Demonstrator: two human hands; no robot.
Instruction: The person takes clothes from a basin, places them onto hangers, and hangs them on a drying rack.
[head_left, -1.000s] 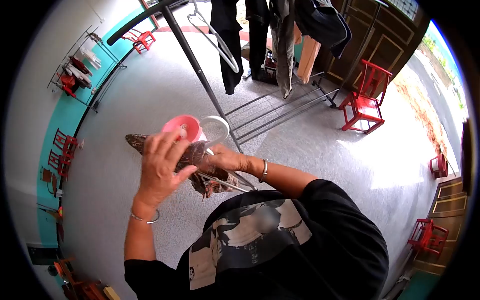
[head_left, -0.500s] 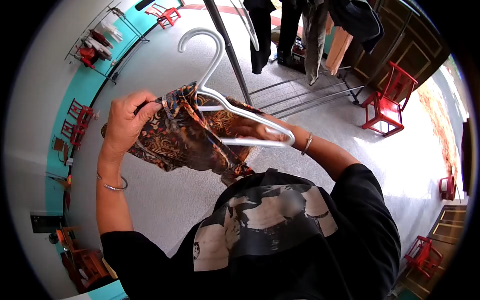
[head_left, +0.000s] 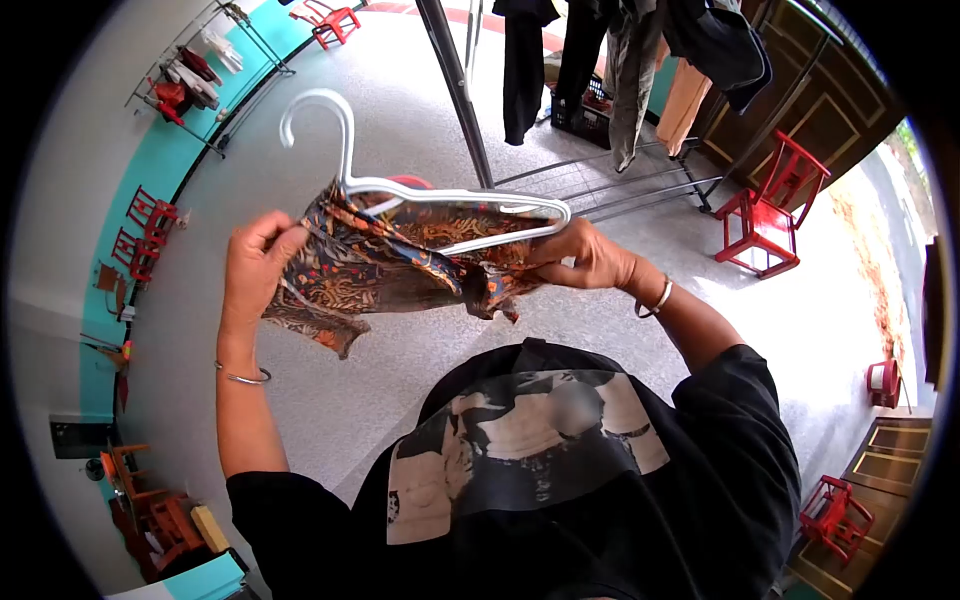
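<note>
A patterned brown and orange garment (head_left: 370, 265) is stretched between my hands, with a white plastic hanger (head_left: 450, 196) partly inside it. The hanger's hook points up and to the left, and its right end sticks out of the cloth. My left hand (head_left: 262, 262) pinches the garment's left edge between thumb and fingers. At the right, my right hand (head_left: 583, 256) is closed on the cloth just below the hanger's right end. A red rim (head_left: 405, 183) shows behind the hanger, mostly hidden.
A metal rack (head_left: 462, 90) with hanging dark trousers (head_left: 527, 80) stands ahead, a black crate (head_left: 583, 118) beneath them. One red chair (head_left: 765, 215) is at the right. Another clothes rack (head_left: 190, 80) and small red chairs (head_left: 140, 235) line the left wall.
The garment, bunched a second ago, is now spread out around the hanger. Since half a second ago, the hanger has moved left and lower, and my right hand has come out to the cloth's right edge.
</note>
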